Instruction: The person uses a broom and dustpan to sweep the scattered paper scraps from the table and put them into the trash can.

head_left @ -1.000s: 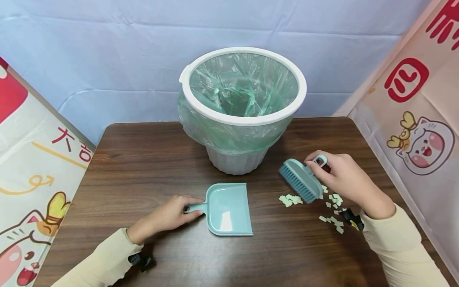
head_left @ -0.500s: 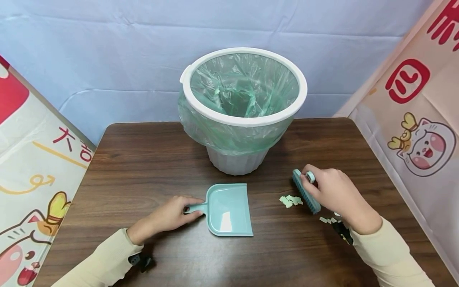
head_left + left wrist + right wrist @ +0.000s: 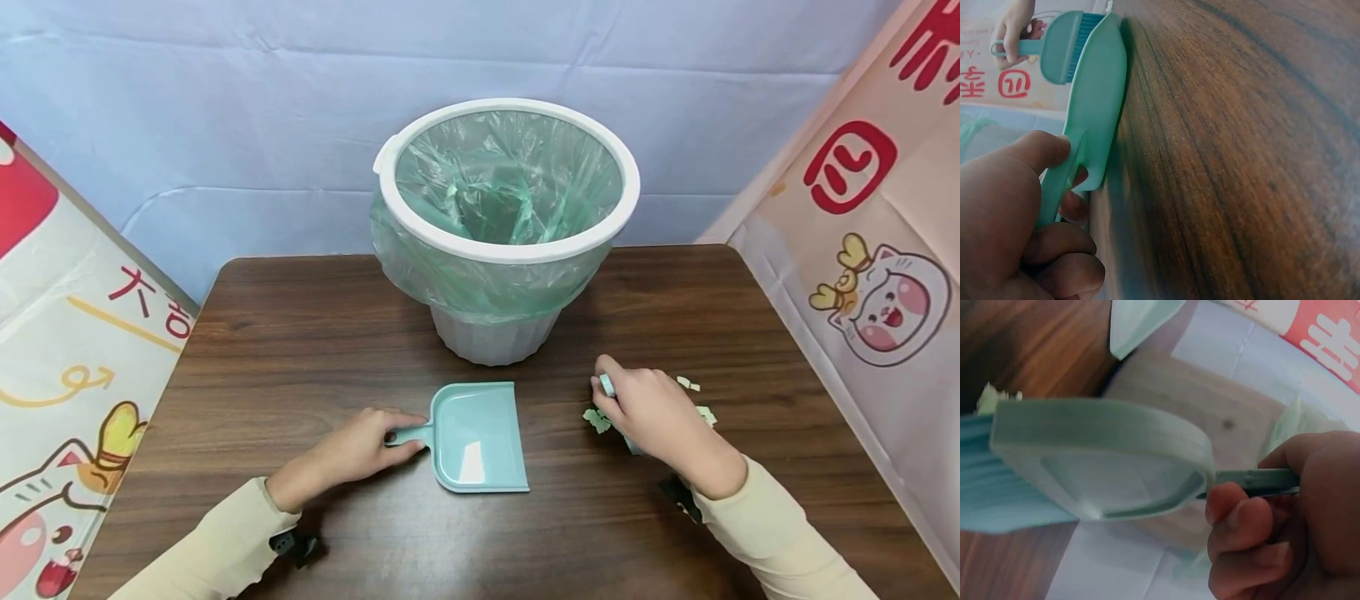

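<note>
My left hand (image 3: 363, 447) pinches the handle of a light-blue dustpan (image 3: 480, 437), which lies on the table with its wide lip facing right. In the left wrist view the thumb presses on top of the dustpan's handle (image 3: 1060, 181). To the right of the pan, my right hand (image 3: 660, 412) grips a small hand brush (image 3: 1104, 425) by its handle, bristles down. From the head view the hand hides most of the brush. Pale green paper scraps (image 3: 597, 420) lie just left of it, and more scraps (image 3: 706, 415) lie to its right.
A white trash bin (image 3: 491, 337) lined with a green plastic bag (image 3: 495, 287) stands at the back of the brown wooden table (image 3: 300, 333). Printed cloth panels (image 3: 885, 250) stand along both sides, and a pale blue cloth (image 3: 225, 108) hangs behind.
My right hand has lowered the brush and moved it left and toward me, closer to the left group of scraps. The left hand and dustpan have stayed put.
</note>
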`<state>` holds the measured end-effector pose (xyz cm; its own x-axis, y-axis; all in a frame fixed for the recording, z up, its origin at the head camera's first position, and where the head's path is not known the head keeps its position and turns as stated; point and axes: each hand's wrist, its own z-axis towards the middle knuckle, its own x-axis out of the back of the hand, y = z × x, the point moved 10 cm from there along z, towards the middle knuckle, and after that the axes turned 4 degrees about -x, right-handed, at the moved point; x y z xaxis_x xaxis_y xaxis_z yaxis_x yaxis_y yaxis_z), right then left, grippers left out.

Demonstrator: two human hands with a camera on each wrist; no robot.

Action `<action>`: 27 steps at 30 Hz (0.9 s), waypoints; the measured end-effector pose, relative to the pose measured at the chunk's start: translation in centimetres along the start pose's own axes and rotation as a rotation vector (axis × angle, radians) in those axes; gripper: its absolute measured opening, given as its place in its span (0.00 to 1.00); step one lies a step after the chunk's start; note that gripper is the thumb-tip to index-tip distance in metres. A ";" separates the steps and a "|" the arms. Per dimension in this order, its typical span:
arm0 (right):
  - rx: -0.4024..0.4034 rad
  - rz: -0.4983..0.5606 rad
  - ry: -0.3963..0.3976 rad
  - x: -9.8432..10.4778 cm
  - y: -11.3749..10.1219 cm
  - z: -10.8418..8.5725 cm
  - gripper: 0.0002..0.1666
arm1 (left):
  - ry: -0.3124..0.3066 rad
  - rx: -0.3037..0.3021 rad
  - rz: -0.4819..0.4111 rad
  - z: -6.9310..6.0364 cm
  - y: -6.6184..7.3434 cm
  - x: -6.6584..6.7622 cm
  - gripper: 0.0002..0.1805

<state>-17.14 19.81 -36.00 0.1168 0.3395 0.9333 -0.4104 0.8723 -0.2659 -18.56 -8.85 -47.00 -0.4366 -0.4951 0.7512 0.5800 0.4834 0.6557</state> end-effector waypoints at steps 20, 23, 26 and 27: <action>-0.010 0.021 -0.023 -3.2 -3.7 1.0 0.17 | -0.010 -0.008 -0.026 0.2 0.1 0.0 0.19; -0.001 0.058 -0.013 -3.1 -4.2 1.1 0.15 | -0.010 -0.010 -0.033 0.2 0.0 0.0 0.19; 0.014 0.093 -0.004 -3.1 -4.7 1.3 0.14 | -0.005 -0.012 -0.029 0.2 0.0 0.1 0.19; 0.020 0.103 -0.005 -3.2 -4.9 1.4 0.13 | -0.003 -0.014 -0.025 0.1 0.0 0.1 0.19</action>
<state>-16.74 13.97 -37.31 0.0687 0.4248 0.9027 -0.4375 0.8260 -0.3554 -18.72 -8.81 -46.89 -0.4530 -0.5050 0.7347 0.5782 0.4608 0.6733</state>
